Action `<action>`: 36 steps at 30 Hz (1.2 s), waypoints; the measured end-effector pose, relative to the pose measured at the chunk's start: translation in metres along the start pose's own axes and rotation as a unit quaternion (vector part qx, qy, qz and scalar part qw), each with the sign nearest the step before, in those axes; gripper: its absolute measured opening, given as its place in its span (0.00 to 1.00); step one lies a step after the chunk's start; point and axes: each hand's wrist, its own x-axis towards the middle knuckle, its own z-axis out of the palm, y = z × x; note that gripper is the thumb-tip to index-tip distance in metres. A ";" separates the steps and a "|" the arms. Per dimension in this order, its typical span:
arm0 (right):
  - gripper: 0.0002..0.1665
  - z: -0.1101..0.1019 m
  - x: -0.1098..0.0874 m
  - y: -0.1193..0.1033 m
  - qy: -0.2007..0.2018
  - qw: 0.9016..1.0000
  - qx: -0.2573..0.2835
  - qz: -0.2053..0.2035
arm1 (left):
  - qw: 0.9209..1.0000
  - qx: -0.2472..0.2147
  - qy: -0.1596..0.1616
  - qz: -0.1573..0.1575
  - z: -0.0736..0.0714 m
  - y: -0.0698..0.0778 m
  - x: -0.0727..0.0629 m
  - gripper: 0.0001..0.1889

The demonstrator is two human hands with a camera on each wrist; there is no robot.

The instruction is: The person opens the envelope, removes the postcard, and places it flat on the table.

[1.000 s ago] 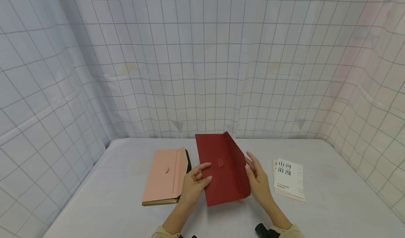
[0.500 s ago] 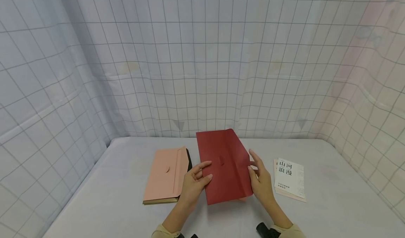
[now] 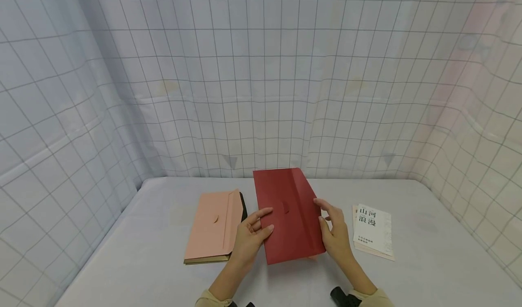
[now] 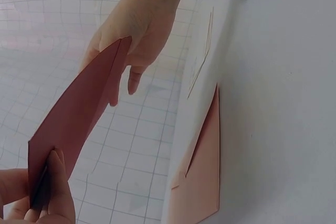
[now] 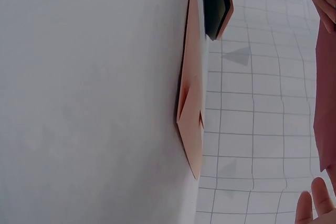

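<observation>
Your left hand (image 3: 248, 241) pinches the red folder (image 3: 287, 221) by its left edge, up off the table (image 3: 142, 252), lower centre of the head view. Your right hand (image 3: 337, 234) touches its right edge, index finger on the flap; can't tell if it's pinching. Pink folder (image 3: 209, 225) left of it, white booklet (image 3: 373, 230) lower right. Pink envelope (image 4: 202, 182) lies low-centre in the left wrist view.

On the white counter (image 3: 155, 275), you have a pink folder (image 3: 207, 227) lying to your left, a dark edge showing along its right side. To your right, a white booklet (image 3: 377, 232) with dark characters overlaps a pale sheet (image 3: 375, 251). Another pink envelope (image 5: 194, 66) lies between them. You face gridded white cloth (image 3: 261, 71).
</observation>
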 end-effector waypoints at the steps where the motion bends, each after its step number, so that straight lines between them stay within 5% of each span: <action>1: 0.25 0.000 0.000 0.000 -0.001 1.000 -0.002 0.006 | 1.000 0.001 -0.001 0.001 0.000 0.000 0.000 0.25; 9: 0.20 0.000 0.000 -0.004 -0.006 0.999 -0.027 0.032 | 1.000 0.018 -0.002 0.022 0.002 -0.001 0.000 0.24; 16: 0.16 0.000 0.001 -0.008 -0.054 0.997 0.052 0.028 | 0.997 0.056 -0.019 0.039 0.003 -0.003 -0.001 0.24; 22: 0.15 -0.002 0.000 -0.009 -0.093 0.983 0.124 0.096 | 0.997 0.065 -0.025 0.044 0.004 -0.004 -0.002 0.23; 30: 0.17 -0.004 0.000 -0.008 -0.114 0.969 0.179 0.124 | 0.996 0.079 -0.030 0.042 0.006 -0.006 -0.003 0.23; 36: 0.20 -0.003 0.000 -0.011 -0.130 0.950 0.215 0.183 | 0.995 0.084 -0.040 0.042 0.008 -0.009 -0.004 0.23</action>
